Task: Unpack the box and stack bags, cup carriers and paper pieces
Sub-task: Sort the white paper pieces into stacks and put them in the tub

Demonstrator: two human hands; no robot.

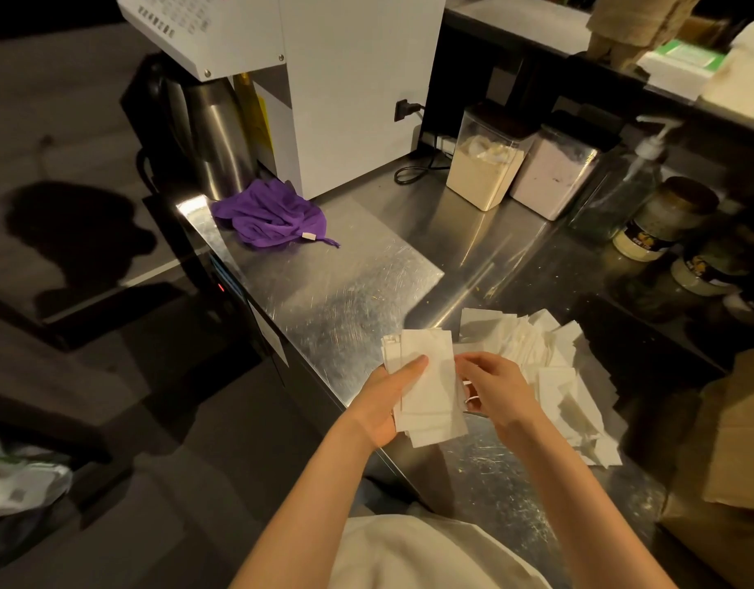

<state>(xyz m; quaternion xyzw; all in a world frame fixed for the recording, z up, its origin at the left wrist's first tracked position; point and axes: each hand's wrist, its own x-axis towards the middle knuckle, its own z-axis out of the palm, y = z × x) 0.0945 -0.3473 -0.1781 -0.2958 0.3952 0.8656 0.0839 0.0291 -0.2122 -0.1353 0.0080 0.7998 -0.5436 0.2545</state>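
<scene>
My left hand (388, 397) holds a small stack of white paper pieces (426, 388) above the steel counter's front edge, thumb pressed on top. My right hand (494, 388) is at the stack's right edge, fingers curled and pinching the papers there. A loose heap of more white paper pieces (558, 376) lies spread on the counter just right of my hands. The brown cardboard box (723, 461) stands at the right edge of the view.
A purple cloth (269, 216) lies at the counter's (358, 274) left end beside a steel kettle (214, 133) and a white machine (345, 78). Two clear powder containers (519, 163), a pump bottle (621, 180) and jars (660, 223) line the back right.
</scene>
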